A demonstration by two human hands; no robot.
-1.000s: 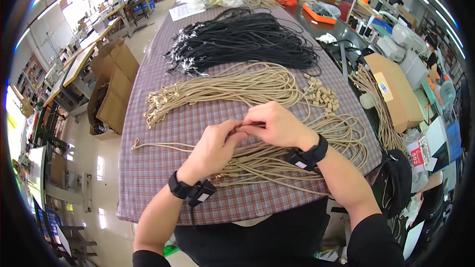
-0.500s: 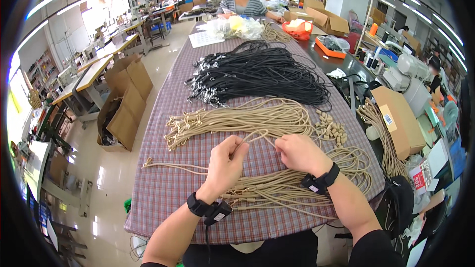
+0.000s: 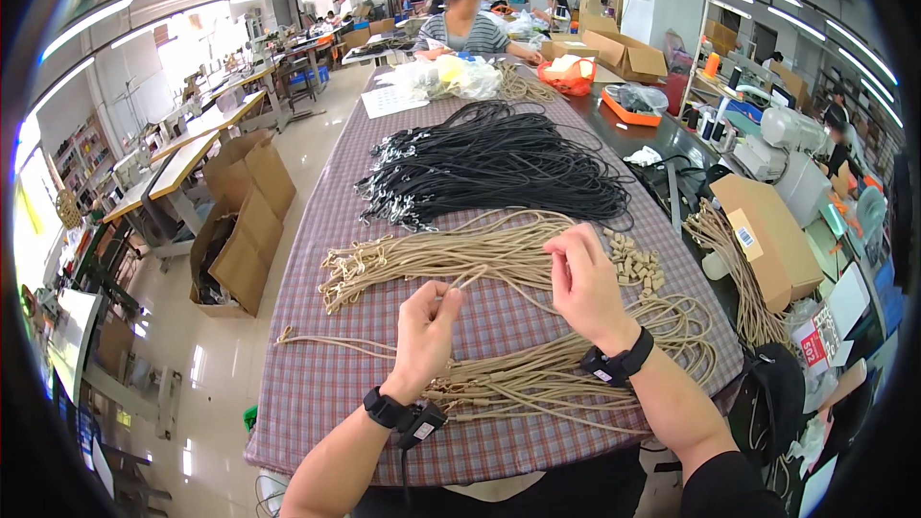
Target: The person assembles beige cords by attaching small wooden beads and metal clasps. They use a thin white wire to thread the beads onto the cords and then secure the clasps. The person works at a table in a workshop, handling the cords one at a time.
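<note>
My left hand (image 3: 428, 331) is closed on a beige cord (image 3: 472, 277). A bent part of the cord sticks up past the fingertips. On the cloth to the left lies a length of cord with a small metal clasp (image 3: 285, 335) at its end. My right hand (image 3: 587, 288) is raised beside a pile of small beige cord stoppers (image 3: 637, 265), its fingers bent and the thumb apart; nothing shows between them. A bundle of beige cords with clasps (image 3: 432, 257) lies beyond my hands. Another beige bundle (image 3: 537, 374) lies nearer, partly under my right forearm.
Black cords with silver clasps (image 3: 489, 165) cover the middle of the checked tablecloth (image 3: 317, 412). Farther off are plastic bags (image 3: 451, 77) and a person (image 3: 465, 31) sitting at the far end. An open carton (image 3: 767, 240) stands on the right, another (image 3: 245, 230) on the floor left.
My right hand has risen and come away from the cord, its fingers loosening. My left hand still grips the cord, a little lower and to the left. The view has shifted slightly.
</note>
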